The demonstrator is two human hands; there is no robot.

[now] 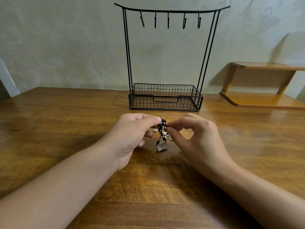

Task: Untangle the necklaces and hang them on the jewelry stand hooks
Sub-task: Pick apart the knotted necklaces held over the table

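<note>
A pale patterned wall (66, 47) backs a brown wooden table (49, 129). The black wire jewelry stand (165, 98) stands at the table's far edge, its basket base toward the person and 5 hooks (168, 19) hanging bare from the curved top bar. In front of the stand, above the tabletop, the left hand (130, 138) pinches the top of a knotted clump of necklaces (161, 129) between thumb and forefinger. Dark beads, silvery chain and a small square metal pendant (162, 146) dangle below the clump. The right hand (196, 139) pinches the same clump from the other side. Right of the stand, a light wooden corner shelf (264, 83) sits against the wall.
</note>
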